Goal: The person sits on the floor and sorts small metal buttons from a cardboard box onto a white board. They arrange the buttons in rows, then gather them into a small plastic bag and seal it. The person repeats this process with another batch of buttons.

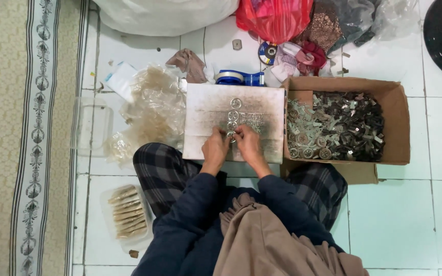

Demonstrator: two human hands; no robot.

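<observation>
Both the left hand [215,148] and right hand [248,144] pinched one small round metal disc [230,134] on the white board [205,110]; it looked light, stiff, slippery, best gripped by its rim.

There is one view only, from a camera worn on the person's head. It looks almost straight down over the person's chest and crossed legs onto the tiled floor [395,220]. The top of the frame lies away from the person, the bottom nearest the body. Both hands, left hand [215,148] and right hand [249,145], sit near the frame's centre over a board [205,110], small and well below the lens. The field is wide: it takes in a rug [6,153] along the left edge, a box [397,122] at right, and bags [164,15] along the top edge.
</observation>
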